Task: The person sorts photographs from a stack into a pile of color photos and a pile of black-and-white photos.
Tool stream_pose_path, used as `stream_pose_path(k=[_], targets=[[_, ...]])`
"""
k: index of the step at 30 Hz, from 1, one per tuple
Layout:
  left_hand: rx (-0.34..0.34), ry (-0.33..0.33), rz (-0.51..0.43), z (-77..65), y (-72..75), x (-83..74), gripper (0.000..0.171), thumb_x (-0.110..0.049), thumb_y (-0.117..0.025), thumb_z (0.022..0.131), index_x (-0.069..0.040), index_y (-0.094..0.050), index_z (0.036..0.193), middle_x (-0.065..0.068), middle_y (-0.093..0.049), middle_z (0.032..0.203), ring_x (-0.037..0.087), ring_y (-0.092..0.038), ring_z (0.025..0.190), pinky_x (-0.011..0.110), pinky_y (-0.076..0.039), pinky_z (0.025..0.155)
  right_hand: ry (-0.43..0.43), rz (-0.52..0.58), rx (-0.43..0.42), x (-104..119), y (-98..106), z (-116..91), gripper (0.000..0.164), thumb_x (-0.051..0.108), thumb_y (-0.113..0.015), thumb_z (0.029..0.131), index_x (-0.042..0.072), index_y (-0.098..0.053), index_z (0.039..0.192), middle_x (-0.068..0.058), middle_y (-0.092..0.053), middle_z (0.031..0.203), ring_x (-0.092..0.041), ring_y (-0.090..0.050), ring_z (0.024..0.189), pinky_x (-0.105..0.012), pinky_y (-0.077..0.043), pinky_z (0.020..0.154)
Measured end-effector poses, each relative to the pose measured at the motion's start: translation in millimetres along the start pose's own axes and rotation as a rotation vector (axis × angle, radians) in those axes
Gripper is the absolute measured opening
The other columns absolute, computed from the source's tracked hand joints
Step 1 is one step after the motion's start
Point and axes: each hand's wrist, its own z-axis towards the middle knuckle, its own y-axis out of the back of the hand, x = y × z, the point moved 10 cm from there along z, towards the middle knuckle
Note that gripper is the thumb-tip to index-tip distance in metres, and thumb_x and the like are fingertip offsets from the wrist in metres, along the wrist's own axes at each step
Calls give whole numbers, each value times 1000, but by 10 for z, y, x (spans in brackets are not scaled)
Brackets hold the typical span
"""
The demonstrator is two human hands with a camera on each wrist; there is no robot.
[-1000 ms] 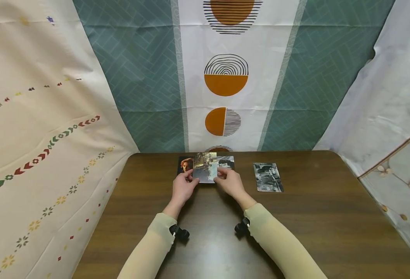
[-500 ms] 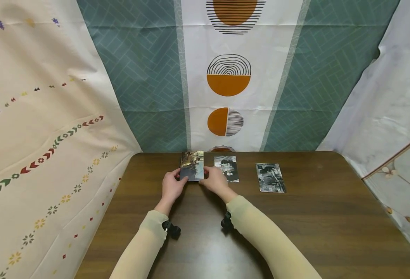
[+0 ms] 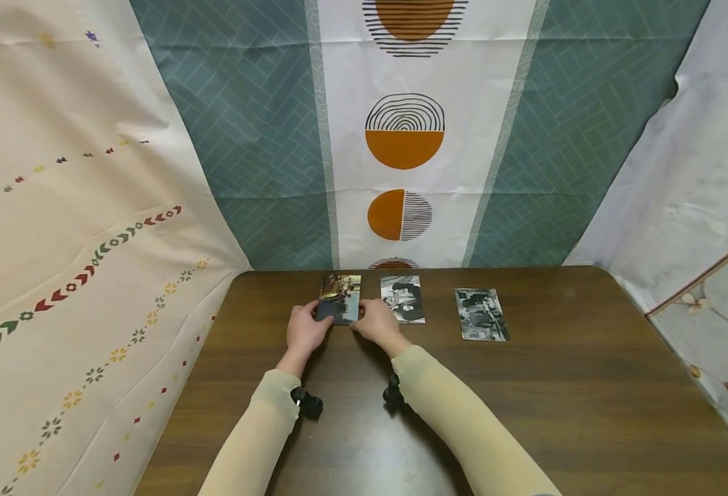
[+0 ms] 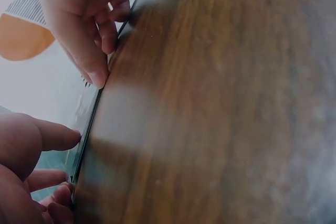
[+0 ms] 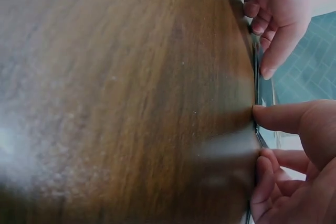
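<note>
A colour picture postcard [image 3: 341, 296] lies close over the table near its far edge, left of centre. My left hand [image 3: 304, 331] pinches its lower left side, thumb on the corner. At the lower right side my right hand [image 3: 378, 324] pinches it with thumb and curled fingers. In the left wrist view the left hand [image 4: 21, 153] and right hand [image 4: 79, 19] meet the thin dark edge seen side-on. In the right wrist view the right hand's thumb [image 5: 283, 116] is at that edge. The dark portrait card seen earlier is hidden, with the colour postcard over its place.
Just right of the right hand lies a black-and-white photo card [image 3: 408, 303] of people. Farther right is a second black-and-white card [image 3: 482, 315], slightly turned. The brown wooden table [image 3: 556, 406] ends at a patterned cloth backdrop [image 3: 264, 172], with cloths along both sides.
Both hands have carried the colour postcard left, over the portrait card, and lowered it slightly toward the table. The middle black-and-white card, partly covered before, is now in full view.
</note>
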Motion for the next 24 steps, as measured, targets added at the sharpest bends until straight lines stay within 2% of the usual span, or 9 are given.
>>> stream_pose_path(k=[7, 13, 24], targets=[[14, 10, 31, -3, 22, -15, 65, -31, -76, 97, 3, -58, 150, 29, -54, 136, 45, -59, 120, 56, -48, 103, -11, -8, 20, 21, -25, 16, 57, 28, -85, 92, 8, -67, 143, -4, -69, 104, -23, -65, 91, -41, -53, 77], [30, 16, 36, -5, 24, -27, 67, -32, -76, 98, 3, -56, 152, 28, -54, 134, 44, -59, 118, 56, -48, 102, -15, -13, 14, 17, -30, 21, 56, 28, -84, 92, 8, -68, 142, -4, -68, 102, -21, -63, 88, -40, -52, 75], [22, 5, 37, -21, 6, -30, 66, -30, -76, 98, 4, -57, 151, 28, -54, 134, 44, -58, 118, 56, -47, 103, -35, -24, 17, 0, -47, 15, 60, 29, -82, 95, 9, -64, 148, -5, -69, 108, -23, -67, 96, -41, -55, 78]])
